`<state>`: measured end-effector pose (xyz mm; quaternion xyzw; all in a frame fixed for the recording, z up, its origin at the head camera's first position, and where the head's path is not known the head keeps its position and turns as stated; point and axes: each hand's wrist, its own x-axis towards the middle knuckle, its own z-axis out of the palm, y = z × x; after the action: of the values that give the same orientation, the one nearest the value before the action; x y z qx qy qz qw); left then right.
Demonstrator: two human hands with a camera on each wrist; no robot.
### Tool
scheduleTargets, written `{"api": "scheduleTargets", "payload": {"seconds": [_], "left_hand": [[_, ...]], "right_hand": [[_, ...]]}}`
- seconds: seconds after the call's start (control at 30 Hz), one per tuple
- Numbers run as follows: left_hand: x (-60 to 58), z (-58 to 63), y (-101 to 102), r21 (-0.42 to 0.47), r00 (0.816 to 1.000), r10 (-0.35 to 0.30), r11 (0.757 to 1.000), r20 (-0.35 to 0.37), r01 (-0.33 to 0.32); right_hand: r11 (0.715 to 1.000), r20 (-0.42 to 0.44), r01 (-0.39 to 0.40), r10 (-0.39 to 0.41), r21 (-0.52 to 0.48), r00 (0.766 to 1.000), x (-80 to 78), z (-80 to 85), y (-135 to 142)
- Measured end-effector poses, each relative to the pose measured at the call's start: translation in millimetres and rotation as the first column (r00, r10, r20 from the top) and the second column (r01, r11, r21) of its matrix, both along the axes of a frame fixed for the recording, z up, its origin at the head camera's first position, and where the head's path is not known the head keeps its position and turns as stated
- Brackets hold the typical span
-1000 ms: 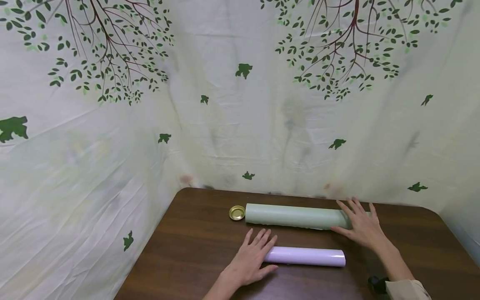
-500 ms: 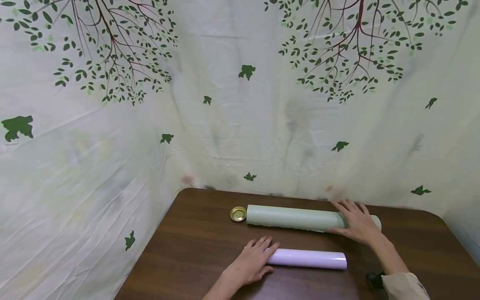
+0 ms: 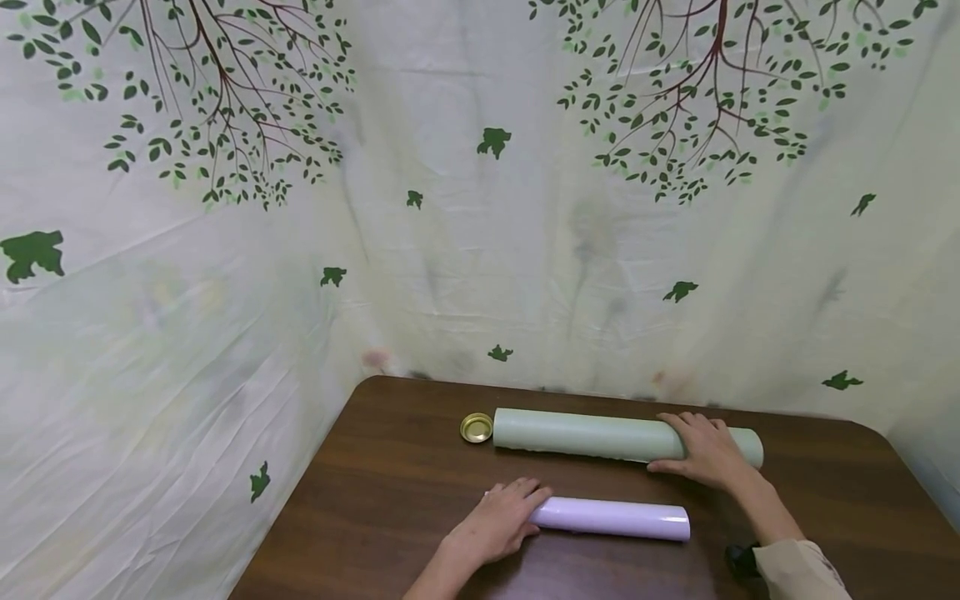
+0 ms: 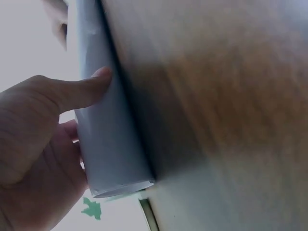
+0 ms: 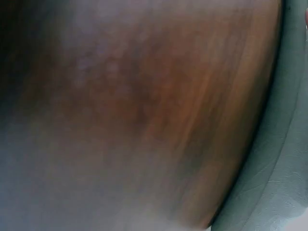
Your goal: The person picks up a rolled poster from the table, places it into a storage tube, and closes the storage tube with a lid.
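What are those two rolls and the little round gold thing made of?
Green roll: probably matte paper or vinyl, faintly textured up close. Lilac roll: perhaps coated paper or plastic film, given its glossy highlights. Gold thing: shiny, possibly metal or metallic-coated.

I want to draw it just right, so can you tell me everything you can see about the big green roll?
The green roll is a long, pale grey-green cylinder lying on its side across the far part of the brown table. It looks like rolled-up sheet, with a slightly uneven edge along its near side and a faintly wrinkled surface. The right hand grips it near its right end, thumb on the near side. A small gold dish sits right by its left end.
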<state>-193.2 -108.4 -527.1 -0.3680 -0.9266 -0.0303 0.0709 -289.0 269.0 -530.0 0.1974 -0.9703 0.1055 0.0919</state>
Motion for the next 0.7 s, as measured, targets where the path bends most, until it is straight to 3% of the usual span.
{"api": "scheduleTargets", "payload": {"seconds": [0.27,0.43,0.7], "left_hand": [[-0.6,3.8,-10,0.072,0.997,0.039,0.996,0.073,-0.045],[1.4,6.5,-18,0.127,0.995,0.050,0.990,0.083,-0.061],[2.1,17.6,-50,0.242,0.990,0.046,0.967,0.135,-0.078]], "right_hand": [[1.000,-0.073,-0.012,0.012,0.010,0.997,0.0,-6.4,4],[1.000,-0.144,-0.016,0.020,0.026,0.989,5.1,-5.6,11],[1.000,-0.208,-0.013,0.010,-0.011,0.978,14.8,6.6,23]]}}
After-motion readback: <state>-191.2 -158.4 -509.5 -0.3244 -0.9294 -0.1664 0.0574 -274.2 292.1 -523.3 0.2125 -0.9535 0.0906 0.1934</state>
